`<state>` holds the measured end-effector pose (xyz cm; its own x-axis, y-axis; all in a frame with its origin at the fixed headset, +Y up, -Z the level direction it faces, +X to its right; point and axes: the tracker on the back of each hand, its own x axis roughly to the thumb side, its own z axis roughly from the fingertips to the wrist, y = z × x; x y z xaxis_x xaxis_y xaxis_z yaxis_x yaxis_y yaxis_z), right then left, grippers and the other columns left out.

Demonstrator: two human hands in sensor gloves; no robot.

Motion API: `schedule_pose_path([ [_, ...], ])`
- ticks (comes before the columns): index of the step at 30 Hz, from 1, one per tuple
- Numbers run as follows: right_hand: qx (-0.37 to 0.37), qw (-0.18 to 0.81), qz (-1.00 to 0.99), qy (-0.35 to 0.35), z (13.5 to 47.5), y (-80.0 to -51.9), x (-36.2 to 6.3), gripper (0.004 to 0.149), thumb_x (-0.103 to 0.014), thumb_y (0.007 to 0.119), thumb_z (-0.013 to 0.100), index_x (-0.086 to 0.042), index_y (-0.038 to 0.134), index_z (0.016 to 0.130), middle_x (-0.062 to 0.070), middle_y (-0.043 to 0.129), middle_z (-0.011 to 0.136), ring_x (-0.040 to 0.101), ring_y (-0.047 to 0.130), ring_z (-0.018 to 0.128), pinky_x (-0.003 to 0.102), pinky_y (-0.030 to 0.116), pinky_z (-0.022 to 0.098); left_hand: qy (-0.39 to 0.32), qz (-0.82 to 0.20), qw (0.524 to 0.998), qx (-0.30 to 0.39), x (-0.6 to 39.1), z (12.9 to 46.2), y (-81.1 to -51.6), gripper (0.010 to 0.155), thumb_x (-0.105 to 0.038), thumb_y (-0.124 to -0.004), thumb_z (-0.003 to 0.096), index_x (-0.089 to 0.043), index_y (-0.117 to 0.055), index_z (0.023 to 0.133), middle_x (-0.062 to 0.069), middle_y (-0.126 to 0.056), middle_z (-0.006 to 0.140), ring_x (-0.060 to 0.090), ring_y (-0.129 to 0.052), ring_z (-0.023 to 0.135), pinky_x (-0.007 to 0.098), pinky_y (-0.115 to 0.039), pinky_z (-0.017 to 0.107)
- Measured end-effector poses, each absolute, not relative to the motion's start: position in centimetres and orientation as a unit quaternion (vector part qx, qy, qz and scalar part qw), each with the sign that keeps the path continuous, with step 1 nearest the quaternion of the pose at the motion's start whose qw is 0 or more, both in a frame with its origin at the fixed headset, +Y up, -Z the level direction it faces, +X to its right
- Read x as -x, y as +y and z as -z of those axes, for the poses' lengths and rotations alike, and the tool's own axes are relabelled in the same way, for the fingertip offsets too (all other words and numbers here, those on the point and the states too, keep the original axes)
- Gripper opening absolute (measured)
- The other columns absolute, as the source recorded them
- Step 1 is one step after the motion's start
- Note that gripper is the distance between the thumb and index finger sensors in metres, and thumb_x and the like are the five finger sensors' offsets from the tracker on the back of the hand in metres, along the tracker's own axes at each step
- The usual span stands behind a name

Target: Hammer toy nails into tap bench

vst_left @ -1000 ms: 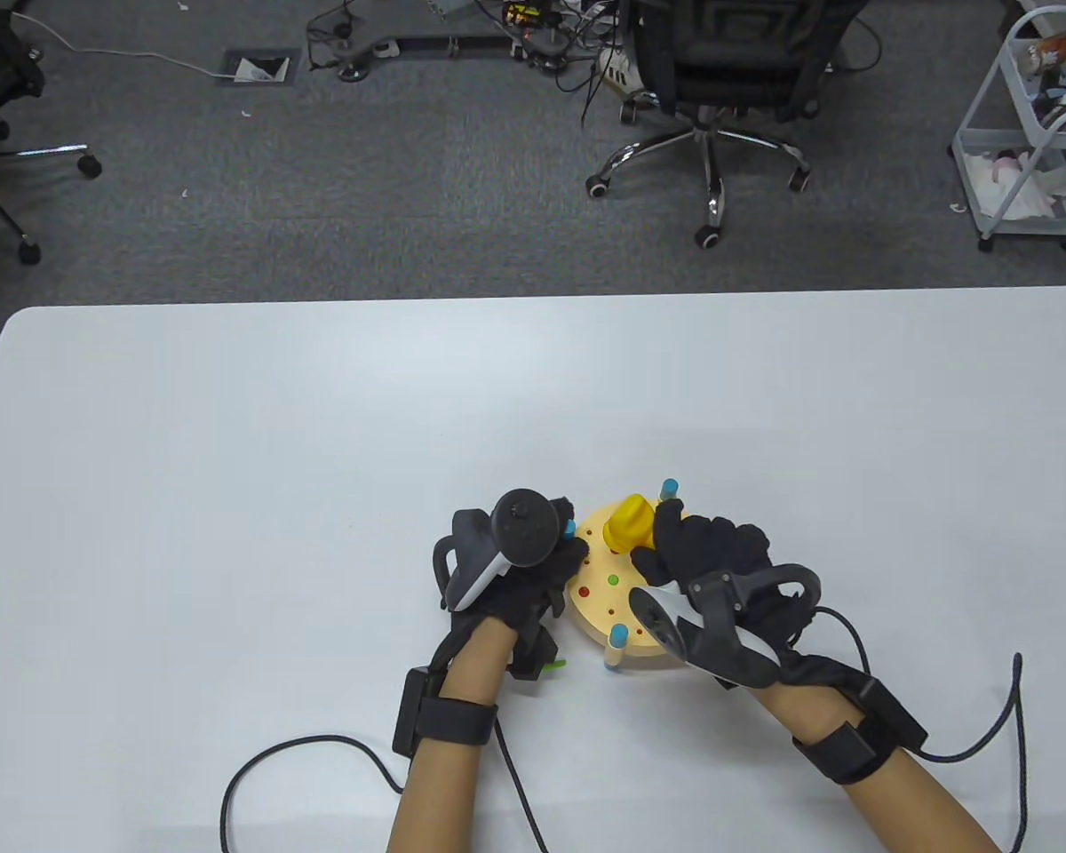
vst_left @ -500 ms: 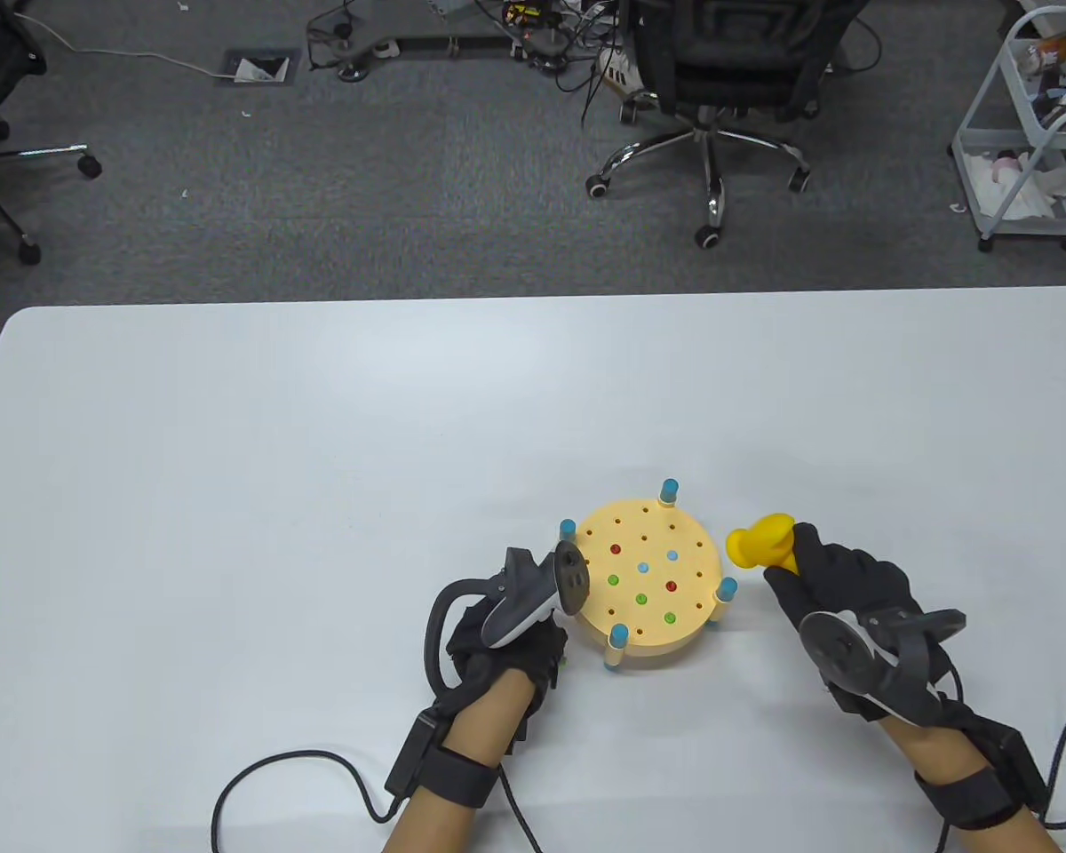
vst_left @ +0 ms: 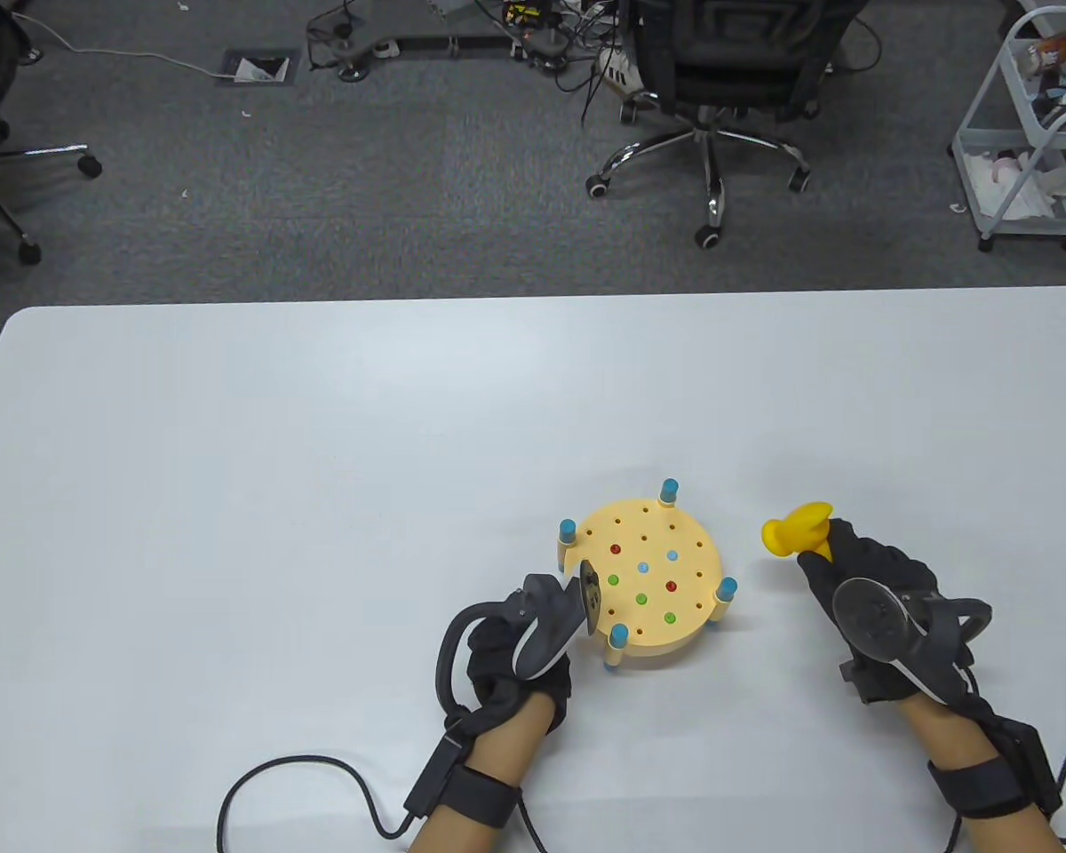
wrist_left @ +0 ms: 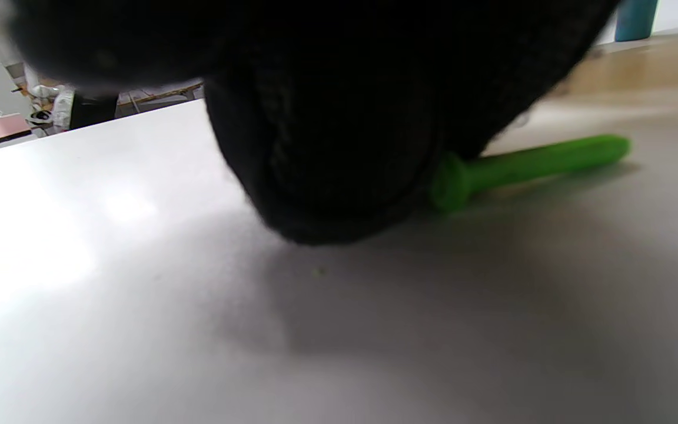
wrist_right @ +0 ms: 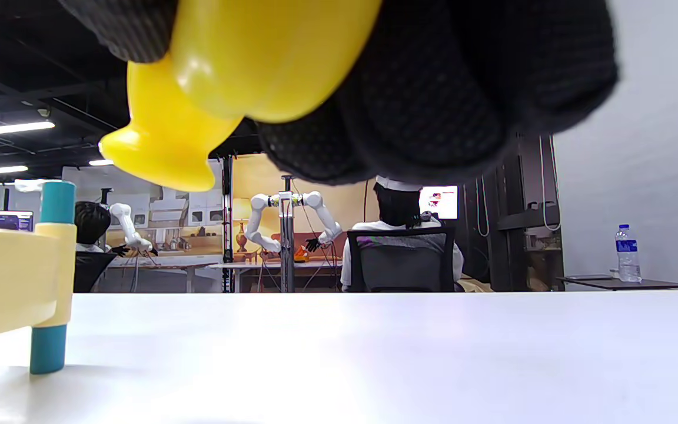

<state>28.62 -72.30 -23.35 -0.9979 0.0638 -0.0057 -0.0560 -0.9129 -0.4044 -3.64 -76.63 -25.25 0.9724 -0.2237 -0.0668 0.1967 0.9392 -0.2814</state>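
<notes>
The right hand's [vst_left: 862, 591] knit-gloved fingers [wrist_right: 433, 88] are wrapped tight around the handle of the yellow toy hammer [vst_left: 798, 529], whose glossy flared head points up and left, off the table [vst_left: 231, 489]. The left hand [vst_left: 511, 657] lies knuckles-down just left of the tap bench [vst_left: 644, 582]. Its fingers [wrist_left: 339, 153] cover the flat head of a green toy nail [wrist_left: 527, 164], which lies on its side on the tabletop with its smooth round shaft pointing toward the bench; whether they pinch it or merely rest on it cannot be told.

The bench is a pale yellow round disc of matte plastic, drilled with rows of small holes and raised on short legs capped in teal. Red, green and blue nail heads sit flush in several holes. It stands on the white table between the two hands, touching neither.

Compared with half a second ago, the hammer has shifted further right and slightly higher, away from the bench rim. The left hand has slid a little right, so its tracker [vst_left: 555, 613] now overlaps the bench's left edge in the table view. The bench has not moved.
</notes>
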Motion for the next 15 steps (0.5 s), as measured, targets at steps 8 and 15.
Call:
schedule_pose_path([
  [8,0.008,0.029,-0.980,-0.197,23.6,-72.8,-28.6,0.066,-0.055,0.057,0.042,-0.014,0.081,0.087,0.004,0.099,0.053,0.018,0.099,0.033,0.038,0.085,0.038,0.073,0.080,0.986,0.123,3.9,25.3,-76.9,0.059,-0.027,-0.091,0.0329,-0.005,-0.076,0.085,0.016,-0.100,0.055,0.006,-0.099,0.015,0.026,-0.088,0.009],
  [15,0.004,0.032,-0.981,-0.192,23.5,-72.7,-28.5,0.066,-0.055,0.057,0.042,-0.014,0.081,0.087,0.004,0.099,0.053,0.018,0.099,0.034,0.038,0.085,0.038,0.069,-0.006,0.985,0.159,6.3,25.9,-76.7,0.058,-0.026,-0.082,0.0350,-0.006,-0.072,0.089,0.019,-0.095,0.059,0.007,-0.095,0.017,0.029,-0.086,0.013],
])
